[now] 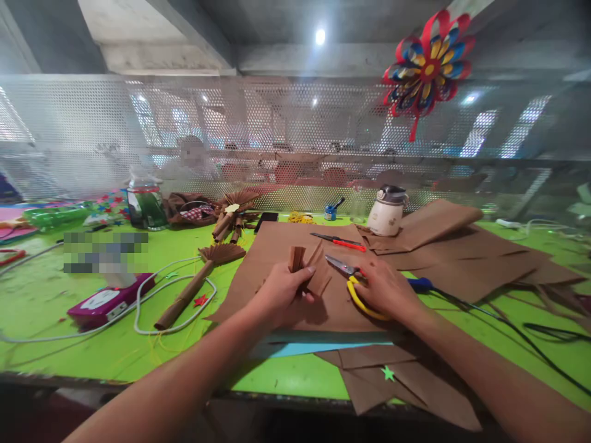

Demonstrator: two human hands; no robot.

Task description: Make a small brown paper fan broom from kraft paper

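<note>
My left hand (289, 289) is closed on a folded piece of brown paper (322, 280), pinching its narrow pleats between thumb and fingers. Close by on the right, my right hand (385, 286) grips a pair of yellow-handled scissors (340, 266), whose blades point left toward the paper without cutting into it. Both hands are over a large brown paper sheet (272, 243) that covers a pale blue stack (295, 349). Beyond the hands, a red-handled cutting tool (344, 242) lies on the sheet. A blue handle (420, 285) with a black cord shows just right of my right hand.
Brown paper sheets (466, 261) spread over the right of the green table (41, 283). A pleated paper fan with a rolled stem (187, 292), a white cable (138, 307) and a purple power strip (111, 301) lie left. A beige jug (386, 212) stands behind.
</note>
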